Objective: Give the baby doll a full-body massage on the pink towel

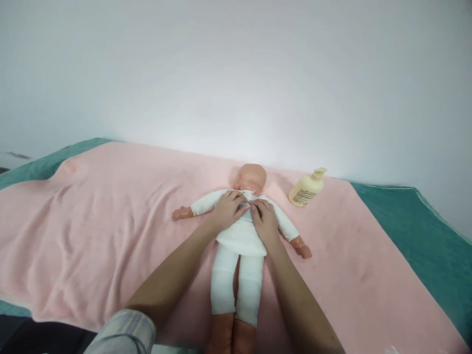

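A baby doll (241,236) in white clothes lies stretched out, its head toward the wall, its arms spread and its legs pointing at me. The back of its bald head seems to face up. My left hand (227,210) rests flat on the left side of the doll's upper torso, fingers extended. On the right side of the torso lies my right hand (264,216), its fingers also stretched out and touching the white cloth. The two hands are close together, with the thumbs near each other at the middle. Neither hand holds anything.
A pale yellow pump bottle (307,189) with printed text stands to the right of the doll's head. Under everything spreads a pink blanket (350,255), wrinkled at the left, over a green cloth (413,221). A plain white wall (228,78) rises behind.
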### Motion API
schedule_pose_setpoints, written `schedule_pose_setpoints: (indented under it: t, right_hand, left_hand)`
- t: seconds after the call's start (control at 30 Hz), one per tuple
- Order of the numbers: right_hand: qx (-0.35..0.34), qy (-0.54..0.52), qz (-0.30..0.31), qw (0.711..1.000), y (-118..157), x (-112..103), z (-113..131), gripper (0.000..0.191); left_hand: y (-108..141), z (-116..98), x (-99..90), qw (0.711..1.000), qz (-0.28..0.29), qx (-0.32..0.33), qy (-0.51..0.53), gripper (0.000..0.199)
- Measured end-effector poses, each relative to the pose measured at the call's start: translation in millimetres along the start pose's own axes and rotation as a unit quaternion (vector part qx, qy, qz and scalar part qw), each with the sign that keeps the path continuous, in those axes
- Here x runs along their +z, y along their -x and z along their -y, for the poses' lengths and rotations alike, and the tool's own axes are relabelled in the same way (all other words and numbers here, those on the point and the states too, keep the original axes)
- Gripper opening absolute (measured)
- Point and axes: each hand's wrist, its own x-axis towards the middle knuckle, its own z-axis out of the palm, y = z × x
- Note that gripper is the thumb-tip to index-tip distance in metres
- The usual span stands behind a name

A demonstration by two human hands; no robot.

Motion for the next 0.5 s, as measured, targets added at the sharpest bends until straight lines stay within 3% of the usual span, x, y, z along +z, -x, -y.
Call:
schedule_pose_setpoints:
  t: [0.5]
  right_hand:
    - [-0.009,0.02,0.012,1.0,-2.1,1.8,-2.2,0.032]
  left_hand:
    - [0.3,2.1,1.8,1.0,0.011,-0.011,-0.009,0.033]
